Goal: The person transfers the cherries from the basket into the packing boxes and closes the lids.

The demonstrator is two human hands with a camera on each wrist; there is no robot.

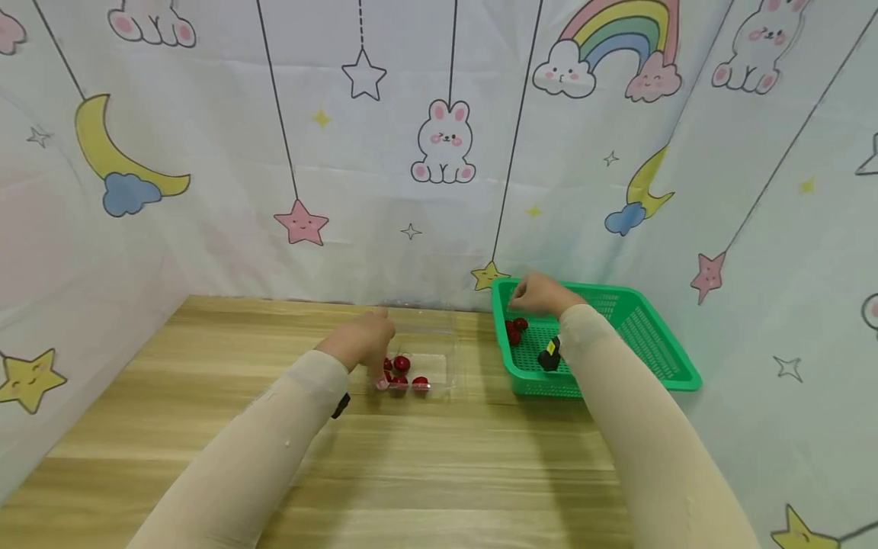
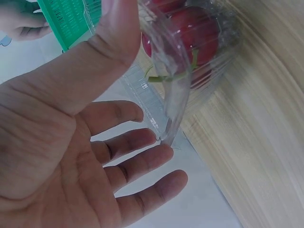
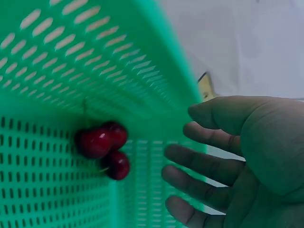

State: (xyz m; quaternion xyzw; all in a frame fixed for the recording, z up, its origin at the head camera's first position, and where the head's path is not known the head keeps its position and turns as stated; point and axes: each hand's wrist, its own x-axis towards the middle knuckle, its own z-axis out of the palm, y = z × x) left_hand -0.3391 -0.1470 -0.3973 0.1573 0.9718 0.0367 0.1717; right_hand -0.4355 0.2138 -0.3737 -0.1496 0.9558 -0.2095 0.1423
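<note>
A clear plastic box [image 1: 434,367] with an upright lid holds several red cherries [image 1: 402,364]. At its left side is my left hand [image 1: 360,341]; in the left wrist view the thumb lies over the rim and loosely bent fingers reach to the rim's corner. Over the left end of a green perforated basket [image 1: 513,375] hovers my right hand [image 1: 538,295]. The right wrist view shows its fingers spread apart with nothing between them. Three cherries [image 3: 96,142], some with stems, lie together in the basket corner, apart from that hand.
The box and basket stand side by side on a wood-grain table [image 1: 411,473]. A white curtain [image 1: 384,168] printed with stars, bunnies and moons hangs behind the table and along its sides. A black wrist device [image 1: 549,357] shows below the right hand.
</note>
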